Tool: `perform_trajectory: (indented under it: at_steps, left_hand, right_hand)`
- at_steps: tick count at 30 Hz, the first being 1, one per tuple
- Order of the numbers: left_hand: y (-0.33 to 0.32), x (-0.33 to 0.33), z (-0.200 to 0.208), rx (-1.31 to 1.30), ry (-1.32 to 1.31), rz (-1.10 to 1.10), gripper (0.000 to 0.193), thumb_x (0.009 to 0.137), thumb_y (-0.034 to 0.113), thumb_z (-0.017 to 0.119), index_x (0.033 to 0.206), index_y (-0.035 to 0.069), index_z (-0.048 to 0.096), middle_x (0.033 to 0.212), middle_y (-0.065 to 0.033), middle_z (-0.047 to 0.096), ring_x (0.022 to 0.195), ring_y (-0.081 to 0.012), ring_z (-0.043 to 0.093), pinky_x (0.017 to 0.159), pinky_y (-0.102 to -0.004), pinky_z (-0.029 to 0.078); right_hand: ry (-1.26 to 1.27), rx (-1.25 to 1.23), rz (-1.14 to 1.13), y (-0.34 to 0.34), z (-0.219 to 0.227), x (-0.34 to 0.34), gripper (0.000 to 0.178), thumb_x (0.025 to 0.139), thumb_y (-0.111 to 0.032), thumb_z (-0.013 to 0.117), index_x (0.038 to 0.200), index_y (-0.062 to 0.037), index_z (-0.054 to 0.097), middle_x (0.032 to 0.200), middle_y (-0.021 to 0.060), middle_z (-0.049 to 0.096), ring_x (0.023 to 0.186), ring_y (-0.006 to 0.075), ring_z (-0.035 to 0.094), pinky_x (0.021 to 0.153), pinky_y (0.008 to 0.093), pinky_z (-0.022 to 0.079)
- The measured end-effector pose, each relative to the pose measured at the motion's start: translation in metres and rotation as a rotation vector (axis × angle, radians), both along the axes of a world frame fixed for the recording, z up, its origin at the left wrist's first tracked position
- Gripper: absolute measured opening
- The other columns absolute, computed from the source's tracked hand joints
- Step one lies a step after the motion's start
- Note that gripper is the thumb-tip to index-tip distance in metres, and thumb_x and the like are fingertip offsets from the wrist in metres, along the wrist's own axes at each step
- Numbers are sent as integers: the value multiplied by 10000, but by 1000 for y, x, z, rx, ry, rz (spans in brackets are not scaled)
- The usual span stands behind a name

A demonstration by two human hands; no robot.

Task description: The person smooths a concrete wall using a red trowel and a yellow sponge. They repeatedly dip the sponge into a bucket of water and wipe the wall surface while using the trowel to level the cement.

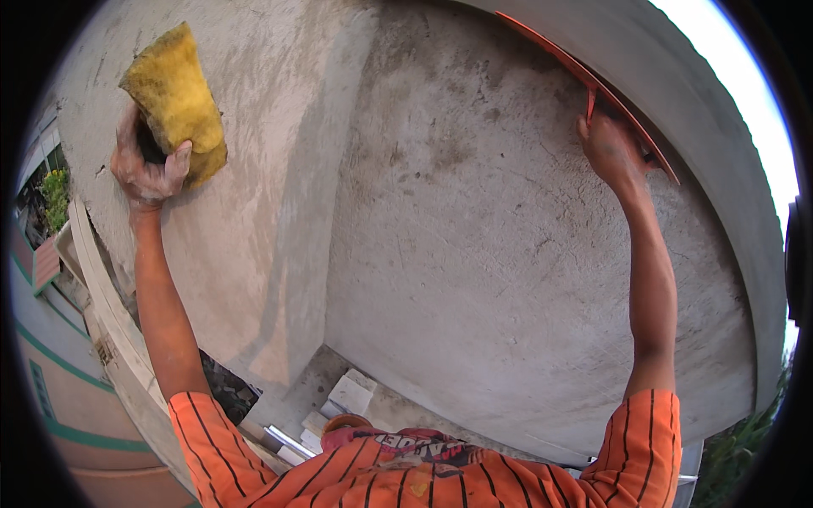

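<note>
High on the left, my left hand (146, 173) is closed around a thick yellow sponge (179, 100) with worn, darkened edges, with the thumb on its near face. The sponge is in front of the pale plastered wall (254, 161); whether it touches is hard to tell. At the upper right, my right hand (615, 151) grips a long orange-red plastering float (563, 61), seen nearly edge-on. Its blade runs along the grey band (703, 127) that borders the patchy plaster wall (483, 245). My fingers hide most of the float's handle.
Both wall faces meet at an inner corner (332, 254). Below them, white blocks (350, 394) lie on a ledge close to my body. A concrete edge (106, 292) curves down the left, beyond it a building with green stripes (85, 432). Plants (737, 457) grow at the lower right.
</note>
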State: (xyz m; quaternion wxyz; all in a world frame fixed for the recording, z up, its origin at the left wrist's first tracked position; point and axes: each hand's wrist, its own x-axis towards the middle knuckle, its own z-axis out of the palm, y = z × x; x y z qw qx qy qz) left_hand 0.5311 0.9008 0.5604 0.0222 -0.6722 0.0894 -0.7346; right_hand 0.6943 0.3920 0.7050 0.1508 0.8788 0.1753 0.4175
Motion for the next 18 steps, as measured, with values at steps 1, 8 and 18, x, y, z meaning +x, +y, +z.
perform_trajectory:
  at_steps: [1,8,18]
  left_hand:
    - [-5,0,1,-20,-2,-20,722,683,281,731,1269,-19,435,1054,-198,622,955,-296,640,822,-345,510]
    - [-2,6,-4,-88,-25,-35,709,696,308,730,1253,-24,445,1052,-198,624,951,-292,641,823,-348,504]
    - [-7,-7,4,-65,2,-21,678,705,263,725,1253,-28,452,1068,-203,620,978,-279,632,838,-342,498]
  right_hand:
    - [-26,1,-1,-10,2,2,358,899,-281,470,884,56,590,674,232,589,640,376,611,641,472,471]
    - [79,119,-153,-93,5,-29,373,896,-295,483,806,53,585,638,226,557,611,386,570,644,476,427]
    - [115,294,-16,-187,-28,-81,295,906,-259,516,836,24,557,595,135,493,560,238,549,574,413,427]
